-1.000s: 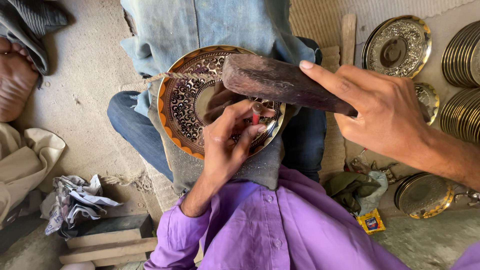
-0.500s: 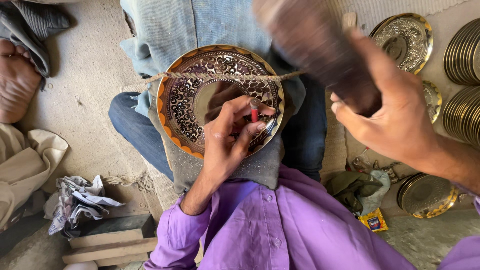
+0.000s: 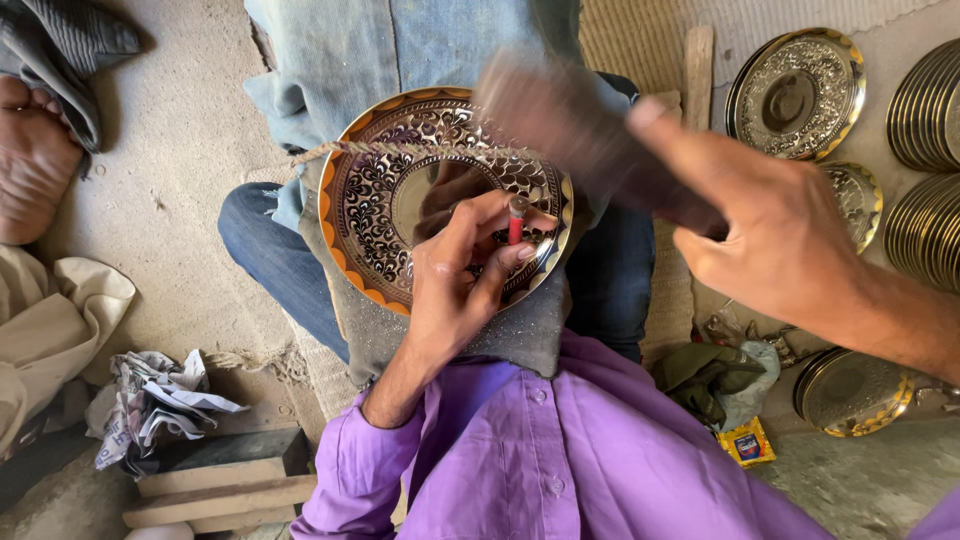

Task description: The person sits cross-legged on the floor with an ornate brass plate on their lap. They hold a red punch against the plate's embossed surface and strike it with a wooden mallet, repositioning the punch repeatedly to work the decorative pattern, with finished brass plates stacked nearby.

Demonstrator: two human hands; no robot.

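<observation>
A round engraved brass plate (image 3: 380,190) with an orange rim lies on my lap, with a rope (image 3: 360,148) stretched across its upper part. My left hand (image 3: 460,280) rests on the plate and pinches a small chisel with a red top (image 3: 516,222), held upright on the plate's right side. My right hand (image 3: 780,250) is raised to the right and grips a dark wooden mallet (image 3: 570,130), which is blurred above the chisel.
Finished brass plates (image 3: 795,90) lie and stand in stacks (image 3: 925,160) at the right. Another plate (image 3: 850,390) sits lower right beside a green cloth (image 3: 710,375). Crumpled paper (image 3: 150,400) and wooden blocks (image 3: 220,480) lie lower left. A person's bare foot (image 3: 35,160) is at far left.
The mallet rose from over the plate up to the right, and now swings back down toward the chisel. My left hand kept the chisel in place on the plate.
</observation>
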